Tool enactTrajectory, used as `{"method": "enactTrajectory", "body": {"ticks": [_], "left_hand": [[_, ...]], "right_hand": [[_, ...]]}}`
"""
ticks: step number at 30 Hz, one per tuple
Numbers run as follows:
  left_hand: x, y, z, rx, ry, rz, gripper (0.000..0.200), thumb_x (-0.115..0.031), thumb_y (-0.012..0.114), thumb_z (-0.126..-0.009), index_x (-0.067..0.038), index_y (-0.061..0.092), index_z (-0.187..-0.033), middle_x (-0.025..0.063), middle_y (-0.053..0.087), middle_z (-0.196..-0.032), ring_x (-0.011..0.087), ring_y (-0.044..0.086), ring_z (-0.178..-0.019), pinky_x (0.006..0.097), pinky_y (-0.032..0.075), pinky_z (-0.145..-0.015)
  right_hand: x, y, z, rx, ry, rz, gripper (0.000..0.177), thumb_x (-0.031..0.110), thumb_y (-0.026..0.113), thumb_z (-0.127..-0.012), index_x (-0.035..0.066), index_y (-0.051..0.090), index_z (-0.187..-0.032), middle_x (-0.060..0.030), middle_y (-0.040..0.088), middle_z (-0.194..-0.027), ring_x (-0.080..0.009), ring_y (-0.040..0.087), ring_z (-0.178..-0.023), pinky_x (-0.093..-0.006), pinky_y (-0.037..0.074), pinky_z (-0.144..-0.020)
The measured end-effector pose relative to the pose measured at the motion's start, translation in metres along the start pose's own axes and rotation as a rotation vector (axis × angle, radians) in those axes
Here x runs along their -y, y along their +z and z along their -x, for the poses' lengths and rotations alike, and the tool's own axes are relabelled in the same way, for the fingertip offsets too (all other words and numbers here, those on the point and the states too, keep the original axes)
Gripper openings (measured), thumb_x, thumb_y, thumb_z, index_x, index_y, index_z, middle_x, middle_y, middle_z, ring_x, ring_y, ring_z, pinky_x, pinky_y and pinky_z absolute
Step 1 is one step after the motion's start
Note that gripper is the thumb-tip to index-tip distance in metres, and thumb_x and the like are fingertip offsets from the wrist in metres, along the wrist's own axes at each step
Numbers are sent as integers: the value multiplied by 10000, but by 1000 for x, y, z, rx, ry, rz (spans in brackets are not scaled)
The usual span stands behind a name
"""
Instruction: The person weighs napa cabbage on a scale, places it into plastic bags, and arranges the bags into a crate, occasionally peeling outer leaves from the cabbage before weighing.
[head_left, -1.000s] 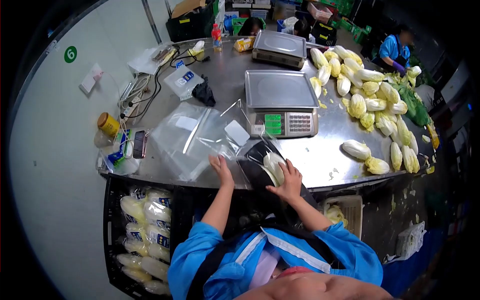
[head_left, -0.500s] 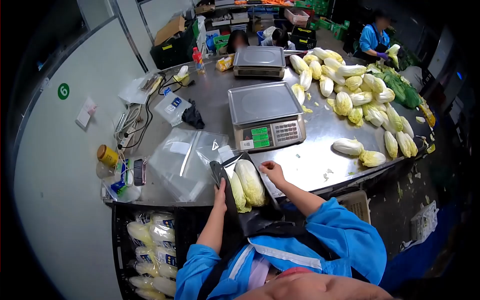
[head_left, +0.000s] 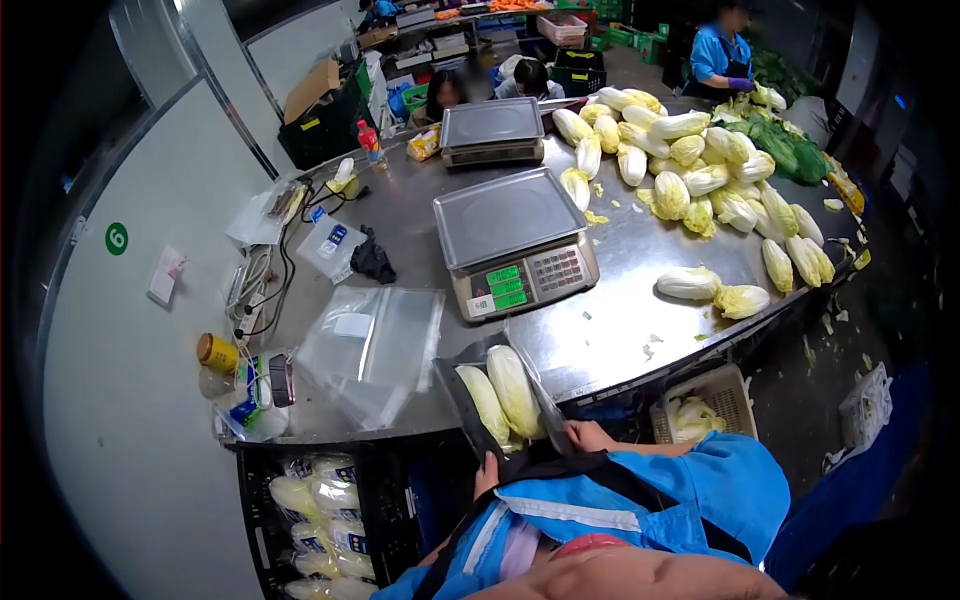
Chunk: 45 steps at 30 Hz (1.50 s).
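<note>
Two napa cabbages lie side by side in a dark-backed plastic bag with clear film at its upper edge. The bag is held in front of my body, its far end over the steel table's near edge. My left hand grips the lower left edge of the bag, thumb and fingers closed. At its lower right edge, my right hand pinches the bag side. Just beyond it stands a digital scale with a bare pan. Flat clear bags lie on the table to the left.
Many cabbages are piled at the back right, and two more cabbages lie nearer. A black crate holds bagged cabbages below left. A basket stands below right. A second scale is farther back; a co-worker stands behind the pile.
The bag with the cabbages is lower and closer to my body. Both hands have moved down to its near end, and my right hand now pinches the side. The view has shifted slightly.
</note>
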<state>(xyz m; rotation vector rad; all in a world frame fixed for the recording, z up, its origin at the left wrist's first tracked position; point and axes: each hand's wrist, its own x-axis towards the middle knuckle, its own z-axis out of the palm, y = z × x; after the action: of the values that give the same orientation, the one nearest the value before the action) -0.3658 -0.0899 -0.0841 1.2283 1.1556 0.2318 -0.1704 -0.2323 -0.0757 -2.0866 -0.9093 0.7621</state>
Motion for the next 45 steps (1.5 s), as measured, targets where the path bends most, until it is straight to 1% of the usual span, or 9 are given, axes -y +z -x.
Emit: {"method": "enactTrajectory", "body": {"ticks": [4,7,13,18,22,26,33,39,45], "left_hand": [[-40,-22,-4,80,230,-572,511,-413,386,-892,43,594,-796,166,609,-649,293,613,-650,384,450,-577],[-96,-31,-20,231,117,-200,427,-358,414,-894,-10,566,-698,105,571,-571,171,558,-487,282,400,-401],[-273,-26,-44,221,475,331,338,-335,440,-882,-52,558,-739,45,548,-656,160,525,-555,308,411,-524],[-249,-8,-58,259,321,484,324,-329,435,-893,-62,515,-728,49,529,-631,173,531,-557,297,438,-539],[-231,5,-82,303,217,768,282,-297,413,-910,-73,488,-756,57,537,-665,165,540,-602,282,446,-542],[-246,12,-83,216,218,904,290,-311,393,-919,-78,494,-778,45,539,-679,160,526,-609,271,439,-574],[-257,22,-97,360,359,786,311,-364,435,-902,-72,513,-827,27,530,-732,143,504,-677,271,411,-609],[-255,24,-100,381,423,765,261,-305,455,-904,-60,525,-844,52,560,-721,162,535,-676,274,449,-629],[-253,50,-67,254,392,793,308,-332,404,-920,-59,524,-843,60,559,-698,175,522,-635,295,434,-598]], "right_hand": [[33,-39,-13,21,-183,259,237,236,462,-843,29,554,-772,-209,562,-673,-392,551,-626,-442,447,-572],[67,-72,-64,17,-245,163,321,306,427,-862,33,568,-767,-208,573,-685,-388,558,-646,-454,436,-610],[211,-167,-127,-46,-353,-272,371,262,435,-877,-13,516,-642,-99,511,-495,-176,561,-448,-293,440,-468],[221,-197,-128,-275,-425,-198,306,255,481,-854,16,535,-671,-102,559,-591,-203,566,-561,-320,423,-528],[213,-180,-95,-381,-973,85,259,308,600,-776,74,584,-886,-107,583,-855,-251,555,-825,-340,404,-750],[219,-175,-65,-246,-924,507,518,435,653,-685,27,541,-984,-100,587,-813,-244,564,-812,-354,400,-761],[201,-193,-124,-334,-1012,561,125,135,593,-675,91,545,-782,-33,554,-625,-206,555,-631,-370,399,-722],[280,-383,-67,-1311,-1299,247,172,75,667,-663,115,600,-816,-29,551,-643,-202,533,-609,-333,390,-745],[186,-339,-154,-852,-1216,459,258,78,647,-602,118,573,-847,-37,545,-757,-222,518,-782,-377,387,-784]]}}
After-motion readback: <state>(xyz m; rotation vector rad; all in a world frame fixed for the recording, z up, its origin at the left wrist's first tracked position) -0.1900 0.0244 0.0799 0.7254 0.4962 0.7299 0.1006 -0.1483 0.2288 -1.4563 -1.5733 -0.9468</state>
